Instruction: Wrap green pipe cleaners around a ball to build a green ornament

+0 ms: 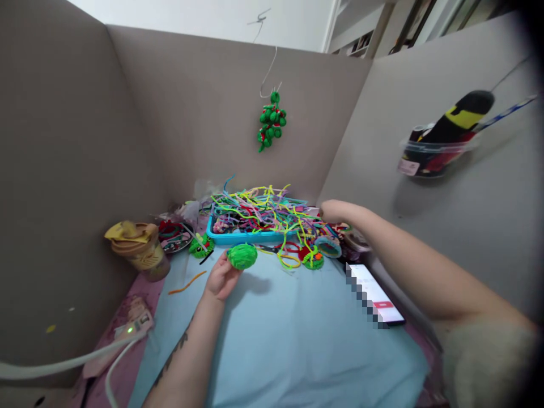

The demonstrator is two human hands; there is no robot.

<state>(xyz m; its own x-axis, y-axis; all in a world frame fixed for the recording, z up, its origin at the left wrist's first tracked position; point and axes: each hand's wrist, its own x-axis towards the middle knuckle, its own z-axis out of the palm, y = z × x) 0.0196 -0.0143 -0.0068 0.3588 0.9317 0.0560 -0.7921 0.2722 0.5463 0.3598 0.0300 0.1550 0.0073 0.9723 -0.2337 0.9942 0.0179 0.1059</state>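
left hand (221,277) grips green ball (242,255) over blue cloth (297,340) | right hand (335,212) reaches into pipe cleaners (259,209) by tray (238,237), grip unclear | phone (376,294) right

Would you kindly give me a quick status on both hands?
Left hand holding green fuzzy ball. Right hand reaching at pipe cleaner pile in blue tray. Phone beside right forearm.
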